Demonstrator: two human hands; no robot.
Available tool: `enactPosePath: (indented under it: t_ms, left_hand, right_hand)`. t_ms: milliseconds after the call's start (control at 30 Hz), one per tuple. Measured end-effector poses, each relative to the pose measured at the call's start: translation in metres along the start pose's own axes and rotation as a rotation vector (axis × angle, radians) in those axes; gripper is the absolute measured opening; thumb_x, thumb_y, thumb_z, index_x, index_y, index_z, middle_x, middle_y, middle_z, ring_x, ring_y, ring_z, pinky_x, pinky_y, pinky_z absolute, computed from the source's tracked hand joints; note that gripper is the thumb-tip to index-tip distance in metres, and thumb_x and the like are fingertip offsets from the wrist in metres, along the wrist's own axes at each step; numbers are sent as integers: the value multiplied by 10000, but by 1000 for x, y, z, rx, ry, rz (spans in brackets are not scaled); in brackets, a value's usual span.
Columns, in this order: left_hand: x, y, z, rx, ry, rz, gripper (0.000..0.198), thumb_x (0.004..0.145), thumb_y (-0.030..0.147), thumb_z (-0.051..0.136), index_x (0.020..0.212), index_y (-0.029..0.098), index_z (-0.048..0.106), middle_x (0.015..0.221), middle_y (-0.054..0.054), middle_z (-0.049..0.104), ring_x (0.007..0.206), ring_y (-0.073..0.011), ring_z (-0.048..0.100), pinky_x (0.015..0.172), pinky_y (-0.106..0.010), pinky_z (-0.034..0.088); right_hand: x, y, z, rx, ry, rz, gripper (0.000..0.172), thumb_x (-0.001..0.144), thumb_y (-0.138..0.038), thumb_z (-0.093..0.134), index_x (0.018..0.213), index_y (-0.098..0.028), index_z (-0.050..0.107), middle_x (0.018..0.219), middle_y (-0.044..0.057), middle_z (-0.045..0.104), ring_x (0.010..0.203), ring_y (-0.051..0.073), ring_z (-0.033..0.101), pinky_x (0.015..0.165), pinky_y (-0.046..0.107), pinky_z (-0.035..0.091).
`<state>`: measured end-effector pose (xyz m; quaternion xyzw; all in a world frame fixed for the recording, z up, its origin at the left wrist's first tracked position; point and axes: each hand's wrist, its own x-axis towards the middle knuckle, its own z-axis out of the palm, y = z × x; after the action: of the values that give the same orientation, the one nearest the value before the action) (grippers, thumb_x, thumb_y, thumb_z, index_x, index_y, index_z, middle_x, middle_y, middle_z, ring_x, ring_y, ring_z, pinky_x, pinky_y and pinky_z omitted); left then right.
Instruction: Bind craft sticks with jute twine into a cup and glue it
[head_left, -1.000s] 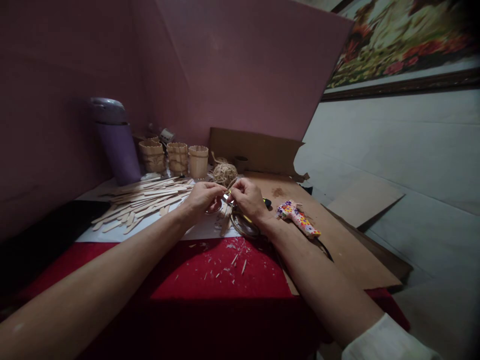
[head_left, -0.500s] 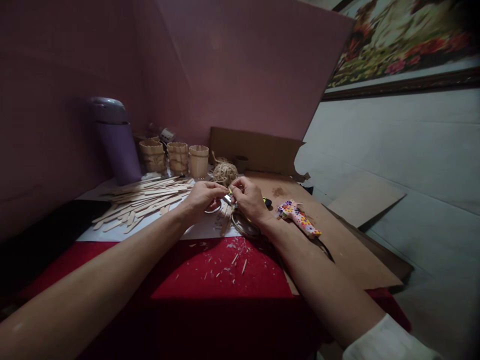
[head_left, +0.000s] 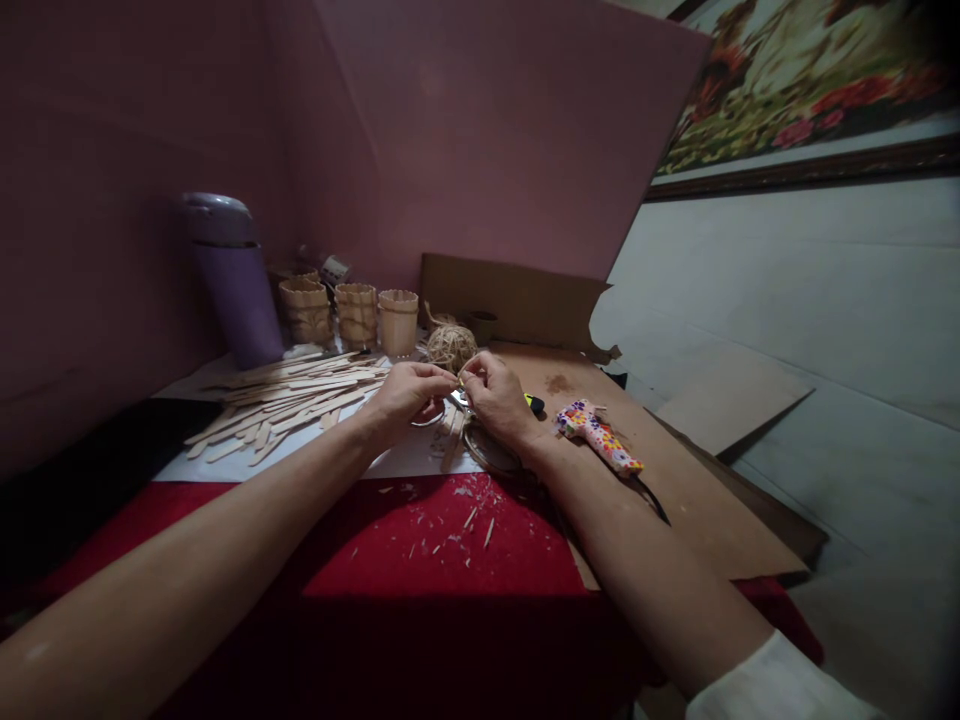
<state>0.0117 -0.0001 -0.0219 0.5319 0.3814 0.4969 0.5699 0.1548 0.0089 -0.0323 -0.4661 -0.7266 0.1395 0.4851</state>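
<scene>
Barely any shift, fine work at the centre

A pink wall backs the scene. Below it, red cloth covers the table; a cardboard sheet lies to the right, white paper to the left. On the far left stands a purple flask, slightly tilted in view, with loose flat wooden sticks heaped before it on the paper.

Left hand and right hand meet mid-table, above the paper's right end. A floral-patterned tool, likely a glue gun, rests on the cardboard beyond the right wrist. Three wooden cups stand upright behind the sticks; a twine ball sits just behind the hands. Beside the right hand, a yellow-and-black item. Slivers litter the cloth.

Smallest: a yellowish bit between the fingertips, too small to identify. Thumbs and forefingers of both hands appear pinched together on it. Compared with a second ago, fingertips seem marginally closer, all else in place; judged so, the fiddly handling continues unfinished.
</scene>
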Motion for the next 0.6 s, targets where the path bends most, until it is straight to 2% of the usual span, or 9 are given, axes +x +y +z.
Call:
enactPosePath:
  t_ms: [200, 333, 433, 600]
  left_hand:
    - [1, -1, -1, 10, 9, 10, 177, 590, 231, 751, 584, 117, 616, 366, 46, 418, 308, -36, 312, 346, -189, 135]
    - [1, 0, 3, 48, 96, 12, 168, 608, 217, 730, 576, 118, 598, 347, 39, 424, 296, -39, 310, 342, -185, 147]
    - [-1, 1, 7, 30, 141, 13, 164, 612, 188, 715, 554, 119, 578, 344, 50, 407, 293, -40, 316, 336, -183, 157]
    - [1, -1, 6, 25, 144, 8, 136, 627, 150, 686, 547, 118, 580, 333, 57, 388, 280, -45, 306, 325, -186, 153]
  right_hand:
    - [0, -1, 1, 24, 4, -21, 93, 808, -210, 491, 717, -200, 508, 664, -21, 547, 630, 126, 514, 612, 240, 374]
    - [1, -1, 4, 127, -2, 102, 61, 814, -256, 525, 794, -208, 493, 591, -44, 518, 564, 126, 507, 563, 237, 373]
    - [1, -2, 7, 184, -20, 202, 120, 809, -284, 558, 865, -209, 483, 565, -57, 509, 521, 122, 499, 528, 232, 374]
    - [2, 0, 8, 149, -26, 212, 156, 818, -299, 573, 917, -197, 510, 631, -33, 553, 586, 140, 546, 589, 259, 424]
